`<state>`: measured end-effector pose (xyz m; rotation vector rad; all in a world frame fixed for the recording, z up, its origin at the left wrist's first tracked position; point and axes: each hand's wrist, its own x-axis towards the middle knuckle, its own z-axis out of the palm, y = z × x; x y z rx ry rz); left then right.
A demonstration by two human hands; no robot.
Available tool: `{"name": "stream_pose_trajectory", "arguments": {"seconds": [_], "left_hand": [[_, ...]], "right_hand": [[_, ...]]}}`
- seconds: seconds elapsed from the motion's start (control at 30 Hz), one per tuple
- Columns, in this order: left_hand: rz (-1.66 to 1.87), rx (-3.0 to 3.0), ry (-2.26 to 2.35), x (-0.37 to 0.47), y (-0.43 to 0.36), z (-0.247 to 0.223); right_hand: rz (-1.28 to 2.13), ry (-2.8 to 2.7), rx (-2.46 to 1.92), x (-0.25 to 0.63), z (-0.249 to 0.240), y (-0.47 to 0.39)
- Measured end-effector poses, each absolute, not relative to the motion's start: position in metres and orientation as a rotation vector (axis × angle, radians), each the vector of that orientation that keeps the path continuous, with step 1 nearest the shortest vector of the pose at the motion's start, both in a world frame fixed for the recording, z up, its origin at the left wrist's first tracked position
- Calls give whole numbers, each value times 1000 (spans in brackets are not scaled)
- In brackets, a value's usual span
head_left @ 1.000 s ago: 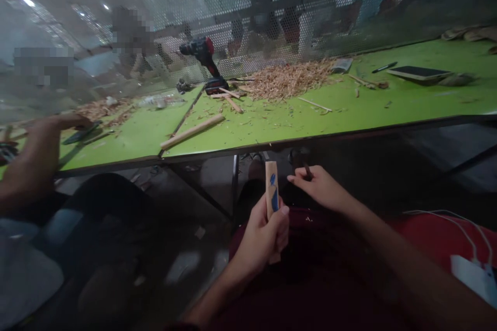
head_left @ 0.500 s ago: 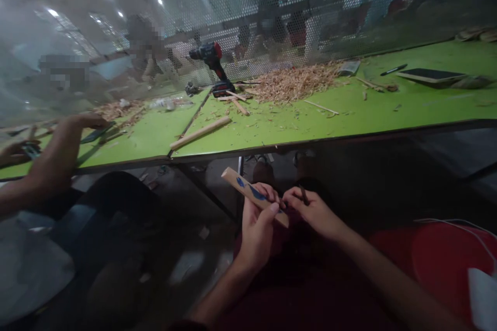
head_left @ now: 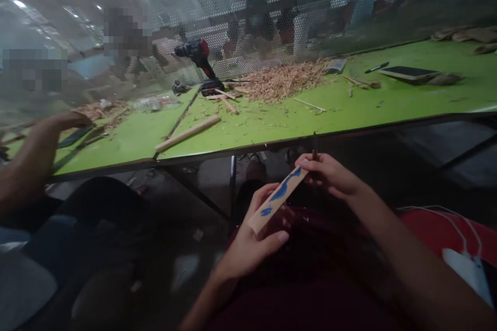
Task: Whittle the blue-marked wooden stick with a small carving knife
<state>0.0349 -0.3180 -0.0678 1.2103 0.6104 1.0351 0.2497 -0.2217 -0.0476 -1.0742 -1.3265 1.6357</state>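
A flat wooden strip [head_left: 294, 182] with blue painted marks lies tilted in front of my body, over the table's lower edge. My right hand [head_left: 330, 173] pinches its upper end between thumb and fingers. In the same hand is a slim carving knife [head_left: 315, 154], its brown handle and thin dark tip standing up past the fingers. My left hand [head_left: 248, 243] is open under the strip's lower end, thumb apart and fingers partly hidden behind the wood. The lower end rests against that hand.
The green table [head_left: 240, 137] bears a wooden rod [head_left: 188, 133], a cordless drill [head_left: 202, 64], a heap of wood shavings [head_left: 283, 80], a pen [head_left: 376, 68] and a dark tablet-like object [head_left: 409, 73]. A co-worker's arm [head_left: 33, 145] reaches over the left side. Something red [head_left: 423, 220] with a white cord is at right.
The strip has swung round, its far end now up to the right. My left hand has loosened its grip, and my right hand has moved up and taken the strip's end. The view shifted rightward.
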Motion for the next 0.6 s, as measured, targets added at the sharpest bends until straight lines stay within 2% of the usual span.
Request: {"name": "stream_pose_trajectory", "arguments": {"seconds": [0.1,0.23,0.37,0.43,0.6], "left_hand": [[882,1039,538,33,-318,-69],[752,985,726,40,-316,-83],[646,1031,636,46,-314,-93],[685,991,547,47,-314,-94],[837,875,418,48,-315,-95]], "right_hand": [[1566,-1603,-1125,260,-27,-211],[1494,-1851,-1123,253,-6,-201],[1261,-1940,-1178,231,2,-191],[1044,-1965,-1217,223,1,-190],[127,-1828,-1606,218,-13,-218]]}}
